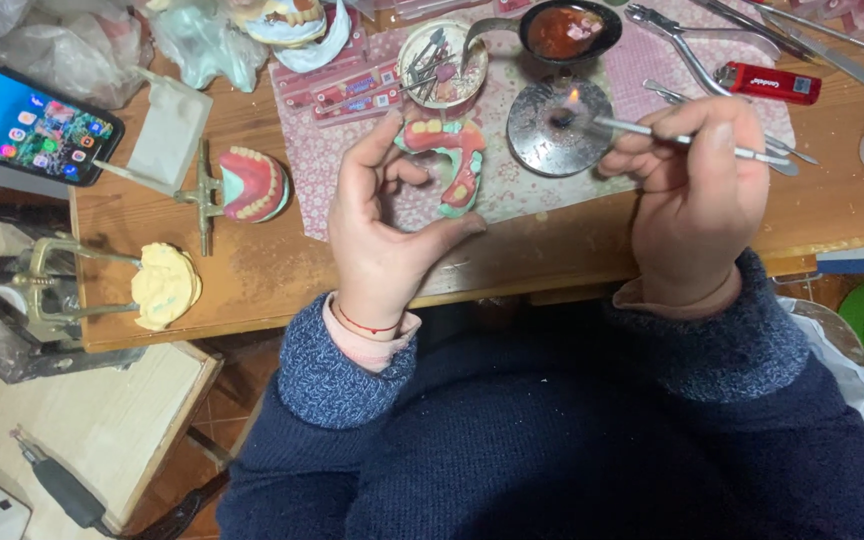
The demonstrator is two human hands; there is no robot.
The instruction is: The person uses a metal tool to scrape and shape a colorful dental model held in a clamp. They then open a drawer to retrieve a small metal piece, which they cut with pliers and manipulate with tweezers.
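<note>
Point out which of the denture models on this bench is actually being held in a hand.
The wax denture model gripped in the left hand, at centre. The pink one on the metal articulator and the yellow plaster cast lie untouched to its left.

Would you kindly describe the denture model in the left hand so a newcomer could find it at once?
Start at the wooden workbench and its pink patterned mat. At the mat's near edge, the left hand holds a horseshoe-shaped wax denture on a pale green cast. Unlike the similar denture on the metal articulator further left, it is hand-held and unmounted.

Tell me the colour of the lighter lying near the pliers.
The small plastic lighter is red, seen in the head view.
</note>
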